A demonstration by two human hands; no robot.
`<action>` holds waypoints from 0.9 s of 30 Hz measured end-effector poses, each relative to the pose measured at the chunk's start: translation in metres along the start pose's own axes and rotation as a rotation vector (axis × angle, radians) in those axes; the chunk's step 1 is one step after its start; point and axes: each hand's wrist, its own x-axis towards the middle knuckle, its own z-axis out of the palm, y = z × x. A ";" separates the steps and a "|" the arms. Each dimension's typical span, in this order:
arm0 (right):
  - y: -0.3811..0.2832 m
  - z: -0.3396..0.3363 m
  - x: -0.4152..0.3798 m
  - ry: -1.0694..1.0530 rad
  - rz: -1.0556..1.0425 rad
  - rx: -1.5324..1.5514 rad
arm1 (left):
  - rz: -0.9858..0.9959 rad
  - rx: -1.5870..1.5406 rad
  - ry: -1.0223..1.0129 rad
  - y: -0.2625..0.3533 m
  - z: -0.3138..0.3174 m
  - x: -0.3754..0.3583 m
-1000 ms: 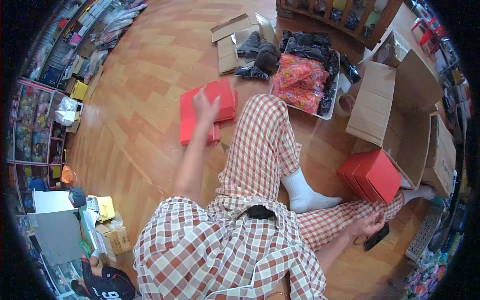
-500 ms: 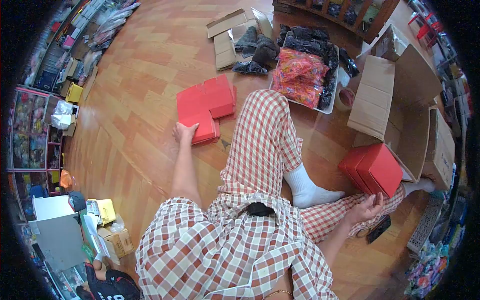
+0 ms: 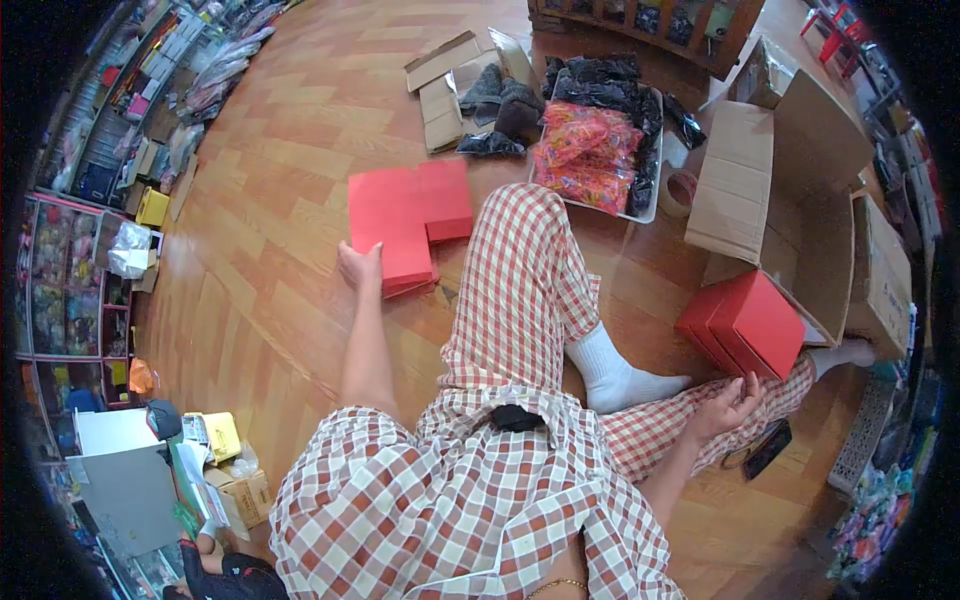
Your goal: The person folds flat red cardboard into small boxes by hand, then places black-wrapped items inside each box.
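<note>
Flat red cardboard pieces point(image 3: 390, 215) lie stacked on the wooden floor left of my raised knee. My left hand point(image 3: 361, 266) is at the stack's lower left edge, the thumb on top and the other fingers at the side or beneath, gripping it. On the right, folded red boxes point(image 3: 745, 322) rest against each other beside my outstretched leg. My right hand point(image 3: 728, 408) is just below them, palm up with fingers loosely curled and apart, holding nothing.
A large open cardboard box point(image 3: 810, 210) stands behind the red boxes. A white tray point(image 3: 648, 208) holds pink and black packets. Beside it are a tape roll point(image 3: 679, 192) and a flattened carton point(image 3: 440, 110). A phone point(image 3: 768, 452) lies near my right leg. A person point(image 3: 235, 578) is at lower left.
The top red pieces now lie flatter and straighter on the stack, with my left hand still at its edge. My right hand stays by the red boxes. The view has shifted slightly.
</note>
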 end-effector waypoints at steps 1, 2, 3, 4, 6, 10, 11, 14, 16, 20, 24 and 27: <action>0.003 -0.001 -0.001 0.002 0.003 0.001 | 0.012 -0.195 -0.001 -0.004 0.001 0.008; 0.009 -0.002 -0.001 0.002 -0.067 -0.055 | 0.015 -0.195 0.001 -0.008 0.005 0.014; 0.014 -0.002 -0.001 0.000 -0.135 -0.109 | 0.032 -0.242 -0.063 -0.007 0.000 0.019; 0.019 -0.003 -0.001 0.000 -0.132 -0.106 | 0.050 -0.289 -0.126 -0.005 -0.005 0.023; 0.026 -0.004 -0.002 -0.056 -0.089 -0.053 | 0.082 -0.257 -0.125 -0.004 -0.011 0.022; 0.023 -0.003 -0.008 -0.092 0.031 -0.021 | 0.101 -0.379 -0.014 0.000 -0.020 0.006; 0.020 0.000 -0.011 -0.084 0.019 -0.012 | 0.105 -0.380 -0.017 0.002 -0.021 0.003; 0.030 0.000 -0.011 -0.080 -0.031 -0.034 | 0.325 -0.261 0.304 0.003 -0.021 -0.002; 0.029 -0.001 -0.011 -0.088 -0.076 -0.062 | 0.134 -0.888 -0.075 0.000 -0.021 0.004; 0.021 0.007 -0.014 -0.186 0.063 0.053 | 0.153 -1.112 -0.196 0.028 -0.058 0.010; 0.010 0.030 -0.011 -0.405 0.087 0.165 | 0.214 -1.228 -0.202 0.072 -0.108 0.017; -0.021 0.061 -0.010 -0.523 0.023 0.263 | 0.244 -1.498 -0.369 0.106 -0.128 0.007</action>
